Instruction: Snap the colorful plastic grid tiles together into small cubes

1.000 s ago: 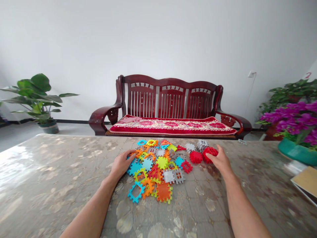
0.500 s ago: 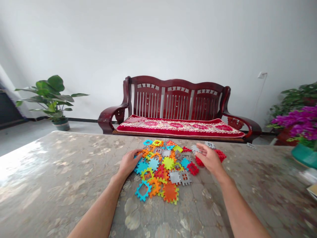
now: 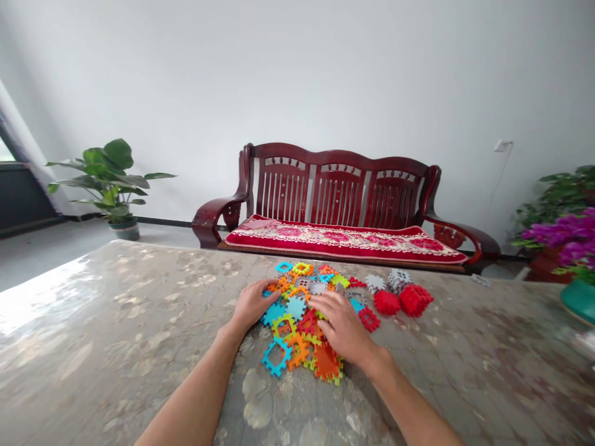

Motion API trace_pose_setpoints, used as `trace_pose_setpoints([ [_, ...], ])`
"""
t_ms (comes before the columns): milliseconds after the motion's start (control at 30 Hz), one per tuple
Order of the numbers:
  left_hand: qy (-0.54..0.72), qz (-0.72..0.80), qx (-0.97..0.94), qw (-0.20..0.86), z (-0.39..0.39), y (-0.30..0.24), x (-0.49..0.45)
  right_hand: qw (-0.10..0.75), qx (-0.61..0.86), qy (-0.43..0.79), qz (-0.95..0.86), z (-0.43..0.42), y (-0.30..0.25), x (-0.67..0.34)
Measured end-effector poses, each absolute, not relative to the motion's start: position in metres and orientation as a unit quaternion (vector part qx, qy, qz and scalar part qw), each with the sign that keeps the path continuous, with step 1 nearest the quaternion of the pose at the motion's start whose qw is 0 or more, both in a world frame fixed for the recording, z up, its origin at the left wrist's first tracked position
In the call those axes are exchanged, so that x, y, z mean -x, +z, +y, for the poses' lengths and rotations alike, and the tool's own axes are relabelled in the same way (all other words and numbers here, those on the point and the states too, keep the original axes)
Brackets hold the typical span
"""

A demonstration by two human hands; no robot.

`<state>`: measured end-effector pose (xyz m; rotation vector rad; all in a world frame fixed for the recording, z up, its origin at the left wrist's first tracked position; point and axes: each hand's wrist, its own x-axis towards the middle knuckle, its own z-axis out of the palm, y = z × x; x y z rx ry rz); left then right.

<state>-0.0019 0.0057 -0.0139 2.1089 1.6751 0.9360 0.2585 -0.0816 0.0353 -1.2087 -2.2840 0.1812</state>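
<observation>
Right hand [image 3: 343,323] has moved left, away from the red and grey pieces, and is now over the middle of the big pile of toy pieces [image 3: 296,308]. It hides the round-looking yellow piece and the grey ones that showed before. Its fingers are stretched out with small gaps. I can't tell if any piece is under the palm.

Left hand [image 3: 253,305] stays at the pile's left side, thumb a little apart from the bent fingers. Their tips are among orange and blue pieces, and I can't tell if they hold one.

The pile lies near the far edge of the tabletop [image 3: 176,322]. Many pieces lie on top of each other, so some shapes are hard to see. To the right, nearer that edge, are two red stacks [image 3: 387,303] and a grey stack [image 3: 400,280]. A small grey thing [image 3: 480,280] farther right is blurry. The tabletop's near edge is cut off, and so are the purple flowers [image 3: 564,238].
</observation>
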Motion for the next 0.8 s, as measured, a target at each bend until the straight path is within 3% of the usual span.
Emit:
trace_pose_setpoints([
  [367, 0.316, 0.593, -0.726, 0.149, 0.005, -0.012, 0.001, 0.287, 0.446, 0.026, -0.847, -0.080, 0.019, -0.248],
  [667, 0.336, 0.608, -0.702, 0.155, 0.007, -0.014, 0.004, 0.398, 0.555, 0.012, -0.731, -0.062, 0.021, -0.275],
  [800, 0.356, 0.605, -0.697, 0.147, 0.008, -0.016, 0.004, 0.392, 0.641, 0.020, -0.659, -0.047, 0.014, -0.310],
])
